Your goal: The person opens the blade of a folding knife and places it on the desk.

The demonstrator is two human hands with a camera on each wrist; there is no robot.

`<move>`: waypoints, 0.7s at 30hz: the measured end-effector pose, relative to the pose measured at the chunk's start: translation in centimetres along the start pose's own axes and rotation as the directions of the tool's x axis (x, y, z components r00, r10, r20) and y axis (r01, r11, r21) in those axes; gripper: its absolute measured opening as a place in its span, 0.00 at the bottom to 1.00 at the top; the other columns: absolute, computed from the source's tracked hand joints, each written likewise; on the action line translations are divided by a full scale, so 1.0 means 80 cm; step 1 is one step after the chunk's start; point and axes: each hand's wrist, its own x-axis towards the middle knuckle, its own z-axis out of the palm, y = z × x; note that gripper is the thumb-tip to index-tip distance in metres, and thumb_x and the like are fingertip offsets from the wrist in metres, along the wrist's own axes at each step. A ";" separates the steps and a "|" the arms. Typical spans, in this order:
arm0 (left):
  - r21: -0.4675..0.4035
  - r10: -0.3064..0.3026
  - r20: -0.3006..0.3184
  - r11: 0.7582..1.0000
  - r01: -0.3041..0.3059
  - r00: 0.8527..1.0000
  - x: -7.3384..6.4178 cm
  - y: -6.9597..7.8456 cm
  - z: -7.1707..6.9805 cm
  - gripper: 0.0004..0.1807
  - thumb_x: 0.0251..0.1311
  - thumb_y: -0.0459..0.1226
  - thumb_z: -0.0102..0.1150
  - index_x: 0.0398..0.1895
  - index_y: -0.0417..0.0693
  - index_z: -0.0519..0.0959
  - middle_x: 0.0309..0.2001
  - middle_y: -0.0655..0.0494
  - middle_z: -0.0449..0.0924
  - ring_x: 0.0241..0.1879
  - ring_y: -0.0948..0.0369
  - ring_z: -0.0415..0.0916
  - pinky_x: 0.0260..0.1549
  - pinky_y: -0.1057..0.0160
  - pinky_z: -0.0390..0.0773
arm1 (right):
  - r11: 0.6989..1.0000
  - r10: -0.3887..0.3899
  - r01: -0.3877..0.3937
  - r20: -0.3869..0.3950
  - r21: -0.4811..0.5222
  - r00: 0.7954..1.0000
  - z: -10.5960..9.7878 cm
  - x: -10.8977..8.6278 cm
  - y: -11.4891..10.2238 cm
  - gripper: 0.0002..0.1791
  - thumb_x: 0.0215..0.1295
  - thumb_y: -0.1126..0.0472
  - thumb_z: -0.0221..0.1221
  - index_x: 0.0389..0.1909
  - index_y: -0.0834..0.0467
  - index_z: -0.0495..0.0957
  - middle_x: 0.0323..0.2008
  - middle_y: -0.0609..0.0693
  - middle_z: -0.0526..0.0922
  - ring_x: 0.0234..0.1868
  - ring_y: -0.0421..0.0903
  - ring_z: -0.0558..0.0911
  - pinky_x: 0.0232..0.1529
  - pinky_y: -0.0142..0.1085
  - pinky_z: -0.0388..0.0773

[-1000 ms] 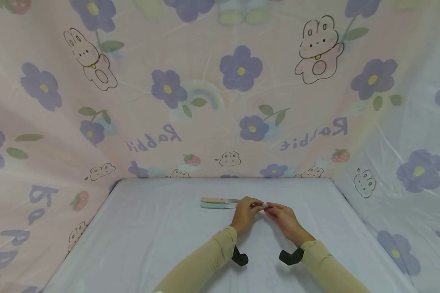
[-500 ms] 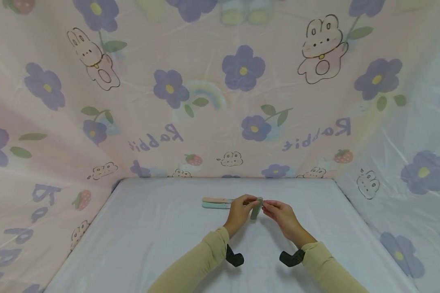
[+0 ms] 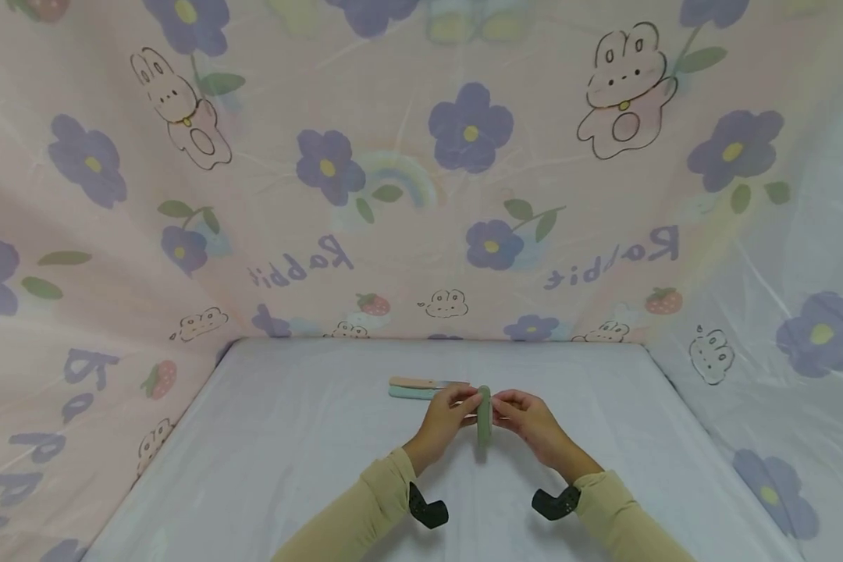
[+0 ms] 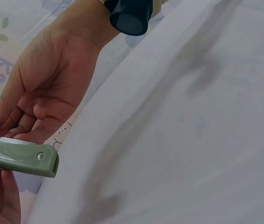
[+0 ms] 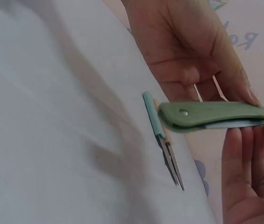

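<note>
A green-handled folding knife [image 3: 484,425] is held up between both hands, its handle pointing down toward the person in the head view. My left hand [image 3: 437,425] pinches the handle from its left side. From the other side, the fingertips of my right hand [image 3: 539,429] pinch at the blade edge. In the left wrist view a strip of blade [image 4: 17,140] shows along the green handle [image 4: 22,156], mostly folded in. The right wrist view shows the same narrow strip of blade [image 5: 234,124] under the handle, near the right thumb.
Two opened knives lie side by side on the white table [image 3: 288,453], beyond the left hand: one peach-handled knife [image 3: 412,382] and one mint-handled knife [image 3: 409,393]. Patterned cloth walls [image 3: 393,257] with flowers and rabbits enclose the back and sides of the table.
Both hands have shifted left and nearer with the folding knife. Its handle, hidden mostly by the fingers at first, has turned to point down toward the person.
</note>
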 end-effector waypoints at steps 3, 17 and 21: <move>-0.026 -0.023 -0.008 0.999 0.022 1.000 -0.006 -0.001 -0.003 0.18 0.61 0.41 0.58 0.49 0.38 0.75 0.45 0.49 0.77 0.43 0.56 0.78 0.43 0.59 0.79 | 1.000 0.004 -0.004 0.041 0.003 0.999 0.003 -0.002 0.002 0.20 0.61 0.58 0.61 0.46 0.70 0.71 0.37 0.54 0.80 0.38 0.46 0.80 0.46 0.40 0.79; -0.086 -0.100 -0.004 0.991 0.099 0.995 -0.033 -0.005 -0.017 0.20 0.63 0.41 0.57 0.51 0.35 0.72 0.45 0.48 0.78 0.43 0.57 0.77 0.44 0.58 0.79 | 0.997 0.062 -0.056 0.130 -0.054 0.990 0.016 -0.004 0.014 0.17 0.62 0.57 0.61 0.42 0.68 0.74 0.36 0.53 0.81 0.37 0.45 0.80 0.42 0.39 0.80; -0.085 -0.128 -0.019 0.988 0.126 0.992 -0.041 -0.010 -0.020 0.19 0.63 0.41 0.57 0.49 0.35 0.72 0.44 0.49 0.79 0.42 0.58 0.77 0.44 0.59 0.79 | 0.995 0.101 -0.096 0.130 -0.041 0.986 0.021 -0.006 0.023 0.17 0.61 0.58 0.61 0.41 0.69 0.75 0.34 0.53 0.81 0.36 0.45 0.80 0.43 0.41 0.80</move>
